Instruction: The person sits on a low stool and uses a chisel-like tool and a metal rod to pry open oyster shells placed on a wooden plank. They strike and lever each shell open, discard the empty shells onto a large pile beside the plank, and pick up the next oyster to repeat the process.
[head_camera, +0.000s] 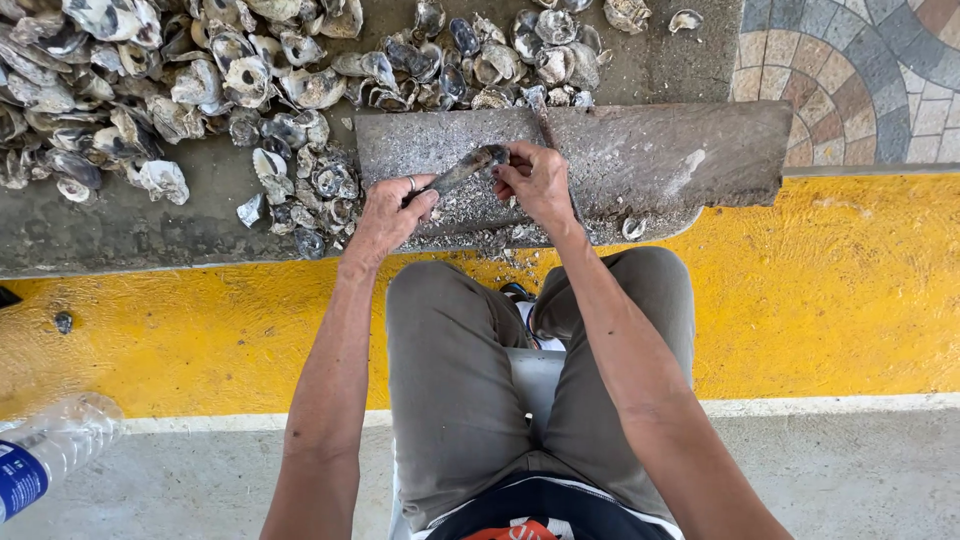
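Oyster, long grey rough shell (478, 163), gripped by both your left hand (388, 213) and right hand (537, 180) at centre frame, unopened; emptied shell heap (150, 80) upper left.

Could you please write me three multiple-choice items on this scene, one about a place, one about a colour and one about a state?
1. Where does the heap of grey oyster shells lie?
A. ahead of the person, to the left
B. on the person's lap
C. on the patterned paving

2. What colour is the painted kerb band?
A. blue
B. yellow
C. white

3. How is the long dark oyster held?
A. lying loose on the floor
B. in the right hand alone
C. between both hands over the worn grey plank

Answers: 1 A, the shells spread up and left of the plank. 2 B, the band is yellow. 3 C, the left hand and right hand each grip an end.
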